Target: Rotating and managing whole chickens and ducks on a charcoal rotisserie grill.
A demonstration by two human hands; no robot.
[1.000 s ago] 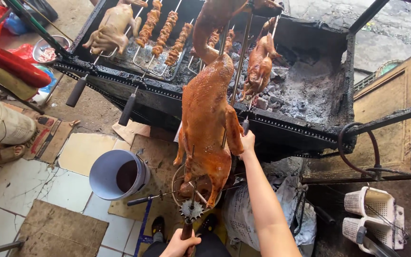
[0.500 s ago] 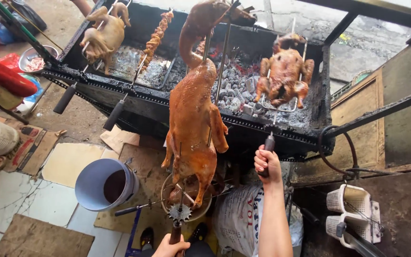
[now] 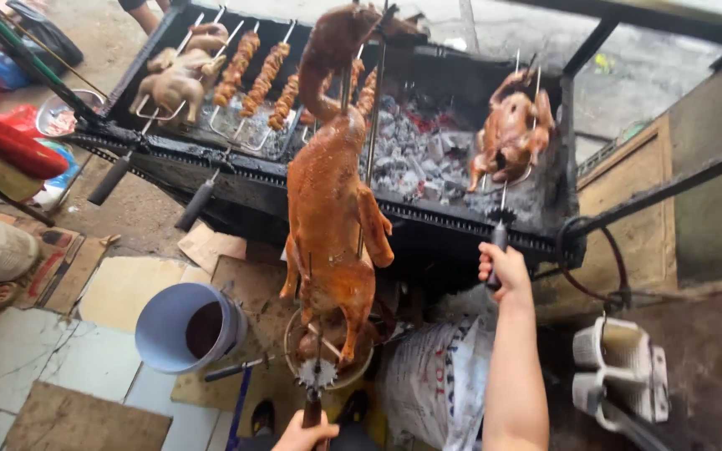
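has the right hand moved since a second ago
Yes. The right hand left the big roast bird and went right along the grill front to a skewer handle.

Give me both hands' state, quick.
Left hand: closed on the spit carrying the big roast bird.
Right hand: closed on another spit's handle.

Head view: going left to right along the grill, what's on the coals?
Pale bird on a spit → three skewers of meat chunks → bare grey coals → browned bird, whose spit handle the right hand grips.
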